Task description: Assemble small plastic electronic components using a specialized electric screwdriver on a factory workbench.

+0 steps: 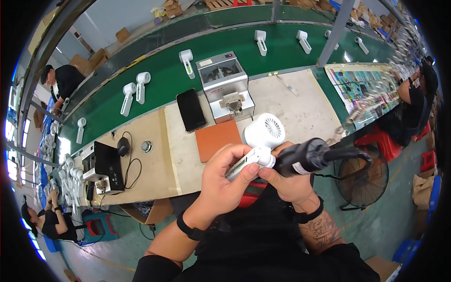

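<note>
White, radially slotted fan (257, 134) in left hand (224, 182).

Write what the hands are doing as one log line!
left hand: gripping white handheld fan | right hand: at fan and black corded tool, grip unclear

The room has a pale wall (104, 19), bright windows (11, 168) and greenish floor (126, 246).

The white handheld fan (259, 135) tilts, slatted head (272, 129) uppermost, handle (240, 165) seemingly open.
</note>
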The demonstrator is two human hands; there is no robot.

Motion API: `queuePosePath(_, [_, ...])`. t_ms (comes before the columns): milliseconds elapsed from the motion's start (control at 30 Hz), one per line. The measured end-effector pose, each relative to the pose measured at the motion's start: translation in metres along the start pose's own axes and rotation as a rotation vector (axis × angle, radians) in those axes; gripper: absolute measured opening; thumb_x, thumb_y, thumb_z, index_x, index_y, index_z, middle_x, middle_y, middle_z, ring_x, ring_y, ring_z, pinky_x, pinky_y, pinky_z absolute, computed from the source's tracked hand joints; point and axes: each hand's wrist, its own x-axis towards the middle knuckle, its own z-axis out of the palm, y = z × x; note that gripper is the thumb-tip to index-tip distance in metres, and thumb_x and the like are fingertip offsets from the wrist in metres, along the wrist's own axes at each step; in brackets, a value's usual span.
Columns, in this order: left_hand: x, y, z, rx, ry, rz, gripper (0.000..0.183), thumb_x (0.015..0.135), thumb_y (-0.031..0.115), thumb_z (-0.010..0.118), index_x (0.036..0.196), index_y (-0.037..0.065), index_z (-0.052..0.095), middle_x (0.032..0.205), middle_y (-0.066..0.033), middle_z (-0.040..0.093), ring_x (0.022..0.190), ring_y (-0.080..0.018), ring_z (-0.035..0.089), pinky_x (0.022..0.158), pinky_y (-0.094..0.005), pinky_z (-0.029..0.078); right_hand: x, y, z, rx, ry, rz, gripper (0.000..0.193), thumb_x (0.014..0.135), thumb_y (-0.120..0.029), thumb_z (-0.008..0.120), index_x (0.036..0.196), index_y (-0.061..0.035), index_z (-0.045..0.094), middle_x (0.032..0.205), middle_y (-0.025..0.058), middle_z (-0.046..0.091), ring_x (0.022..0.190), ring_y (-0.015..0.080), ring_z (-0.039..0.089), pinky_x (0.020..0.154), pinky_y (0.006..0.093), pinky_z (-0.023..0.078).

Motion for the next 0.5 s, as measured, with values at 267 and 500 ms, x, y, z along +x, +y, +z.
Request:
queuePosePath(267, [0.027, 0.017, -0.002, 0.654, 0.010, 0.634, 0.035, 0.077, 0.008, 0.087, 0.109, 0.003, 0.073, 0.093, -0.0081, 0.071, 0.087, -0.0270, 0.070, 0.079, -0.0363, 0.051, -0.003, 0.006, -0.025, 0.201, -0.030, 0.145, 0.054, 0.081, -0.006, 0.092, 0.126, 0.0012, 0.063, 0.095, 0.0028, 0.071, 0.085, 0.0080, 0.064, 0.074, 0.0262, 0.053])
queuePosePath(500, [0.026, 0.003, -0.031, 0.767, -0.038, 0.772, 0.037, 0.067, 0.005, 0.088, 0.101, 0.002, 0.073, 0.089, -0.0079, 0.071, 0.086, -0.0299, 0.068, 0.075, -0.0401, 0.051, -0.001, 0.027, 0.013, 0.065, 0.229, 0.196, 0.054, 0.084, -0.001, 0.085, 0.130, 0.0031, 0.057, 0.106, 0.0032, 0.068, 0.094, 0.0107, 0.065, 0.081, 0.0278, 0.057])
